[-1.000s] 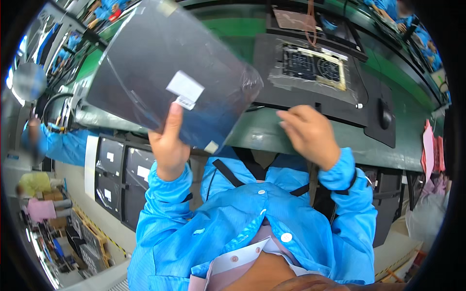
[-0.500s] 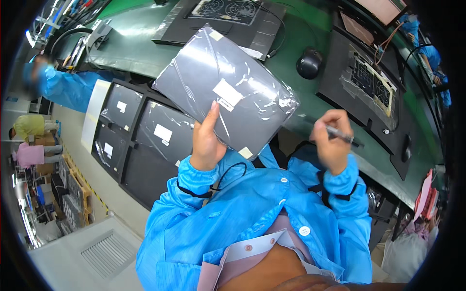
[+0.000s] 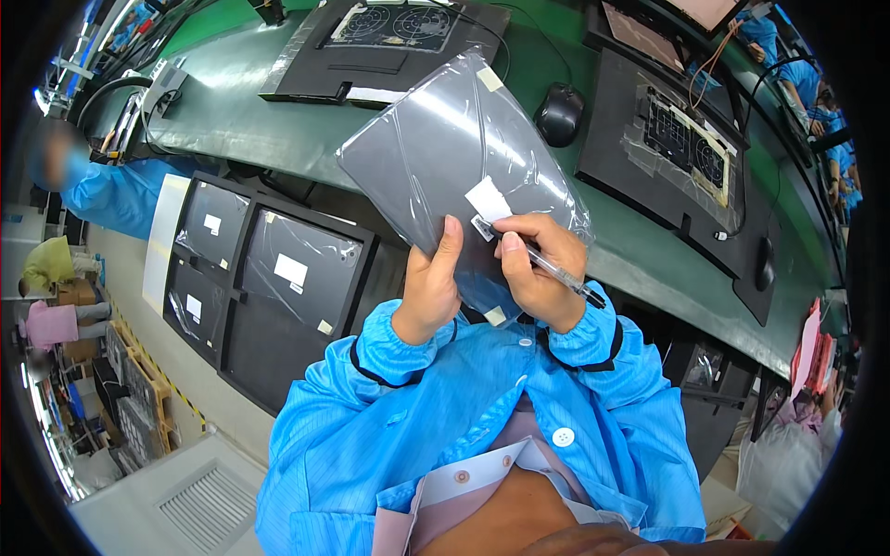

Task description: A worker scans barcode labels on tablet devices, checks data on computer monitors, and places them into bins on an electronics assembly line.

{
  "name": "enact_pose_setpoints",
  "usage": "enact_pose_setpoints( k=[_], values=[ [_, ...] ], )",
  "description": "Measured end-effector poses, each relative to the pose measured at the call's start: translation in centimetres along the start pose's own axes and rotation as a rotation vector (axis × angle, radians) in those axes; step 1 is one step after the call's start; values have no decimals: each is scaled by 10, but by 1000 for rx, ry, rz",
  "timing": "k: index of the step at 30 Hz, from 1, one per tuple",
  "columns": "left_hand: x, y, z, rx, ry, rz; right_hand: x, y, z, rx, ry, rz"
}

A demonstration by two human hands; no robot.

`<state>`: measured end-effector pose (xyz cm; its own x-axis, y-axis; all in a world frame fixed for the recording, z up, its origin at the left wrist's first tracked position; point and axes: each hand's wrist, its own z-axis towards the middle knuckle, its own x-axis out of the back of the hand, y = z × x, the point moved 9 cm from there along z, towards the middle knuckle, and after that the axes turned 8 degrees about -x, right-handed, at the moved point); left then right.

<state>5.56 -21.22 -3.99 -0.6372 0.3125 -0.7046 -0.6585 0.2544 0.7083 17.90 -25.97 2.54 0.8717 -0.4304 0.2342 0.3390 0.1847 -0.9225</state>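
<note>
A flat grey panel [image 3: 422, 139] in clear plastic film, about laptop-sized, is held tilted above my lap. My left hand [image 3: 431, 292] grips its lower left edge, thumb on top; the other fingers are hidden beneath. In my right hand [image 3: 553, 264] is a slim pen [image 3: 570, 281] with a clear barrel and dark end. Its tip meets the panel by a small printed sticker [image 3: 481, 227], just below a white label [image 3: 488, 198]. Whether the tip touches the sticker cannot be made out. Pale tape squares [image 3: 489, 80] sit near the panel's corners.
To the left stands a black divided tray [image 3: 287, 357] holding several similar wrapped panels. The green bench [image 3: 250, 120] carries two black fixture boards [image 3: 612, 139] and a black mouse [image 3: 560, 115]. A person's blue sleeve [image 3: 111, 199] shows at far left.
My right hand has come left with the pen, from beside the panel onto its surface near the label. The panel has shifted right in the picture and turned slightly in my left hand.
</note>
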Motion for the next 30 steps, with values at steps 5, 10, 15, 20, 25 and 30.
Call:
enact_pose_setpoints(
  k=[5, 10, 15, 20, 25, 30],
  values=[
    [0, 2, 0, -24, 11, 63, 0, 0, 1, 7, 18, -2],
    [8, 14, -5, 12, 114, 99, 7, 14, -4, -224, -65, 291],
    [87, 102, -50, -39, 413, 199, 73, -9, 0, 11, -20, -805],
    [210, 184, -173, -120, 717, 125, 84, 24, 6, -7, -38, -1052],
    [294, 208, -275, -177, 904, 197, 74, 30, 2, 18, 55, -902],
    [326, 203, -296, -172, 894, 125, 71, 20, -6, -16, 49, -773]
  ],
)
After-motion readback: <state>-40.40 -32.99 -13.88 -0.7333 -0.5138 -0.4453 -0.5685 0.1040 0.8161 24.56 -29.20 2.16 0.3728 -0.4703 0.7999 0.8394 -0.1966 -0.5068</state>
